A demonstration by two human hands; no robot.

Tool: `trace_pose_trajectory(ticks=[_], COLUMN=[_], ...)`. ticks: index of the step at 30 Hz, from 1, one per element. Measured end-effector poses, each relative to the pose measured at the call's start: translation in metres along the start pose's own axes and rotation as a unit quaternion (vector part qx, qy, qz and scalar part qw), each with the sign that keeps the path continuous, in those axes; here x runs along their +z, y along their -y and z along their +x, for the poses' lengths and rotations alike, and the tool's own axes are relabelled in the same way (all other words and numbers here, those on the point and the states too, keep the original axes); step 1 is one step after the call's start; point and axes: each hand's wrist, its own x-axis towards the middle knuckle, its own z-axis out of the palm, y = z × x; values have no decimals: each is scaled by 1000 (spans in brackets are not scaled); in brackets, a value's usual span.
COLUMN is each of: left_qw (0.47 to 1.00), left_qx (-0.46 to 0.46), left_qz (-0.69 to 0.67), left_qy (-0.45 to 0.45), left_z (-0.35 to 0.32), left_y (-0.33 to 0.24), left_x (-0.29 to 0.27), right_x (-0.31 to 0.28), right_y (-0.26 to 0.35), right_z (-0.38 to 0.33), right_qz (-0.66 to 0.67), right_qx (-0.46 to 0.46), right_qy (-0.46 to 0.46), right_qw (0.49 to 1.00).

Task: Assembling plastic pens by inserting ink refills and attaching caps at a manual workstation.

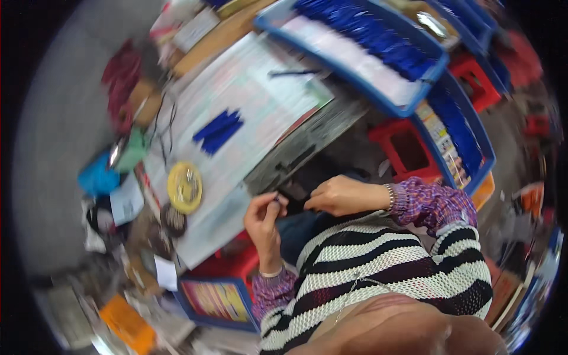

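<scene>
My left hand (263, 220) is raised in front of my lap, just off the table's near edge. Its thumb and fingertips are closed on a tiny dark piece, too small and blurred to name. To its right, my right hand (338, 195) is closed, fingertips pinched together and pointing toward the left one. Something dark may be at those fingertips, but blur hides it. A small pile of dark blue strips (219, 131) lies on the paper-covered table (204, 222). Nearer the table's left edge sits a round yellow dish (171, 186) with small shiny pieces in it.
Beyond the table's right end, a large blue tray (425, 87) holds many blue strips. Another blue tray (486, 155) stands near red stools (390, 131). A dark slim tool (294, 73) lies on the paper. By my left sleeve is a blue-rimmed box (251, 305).
</scene>
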Motion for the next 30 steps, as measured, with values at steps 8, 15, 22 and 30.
trace_pose_trajectory(ticks=[8, 15, 22, 30], left_qw=[998, 996, 989, 982], left_qx=[-19, 24, 37, 20], left_qz=[-24, -39, -63, -81], left_qy=[-52, -70, -131, -169], left_z=[-7, -24, -40, -44], left_y=[2, 2, 5, 14], left_x=[-24, -43, -73, -91], right_x=[-3, -8, 5, 62], right_y=[6, 18, 28, 21], right_z=[28, 72, 156, 251], right_qz=[-23, -46, -73, -93], right_qx=[-4, -50, -97, -205], right_qy=[39, 56, 103, 99], right_qw=[999, 996, 987, 969])
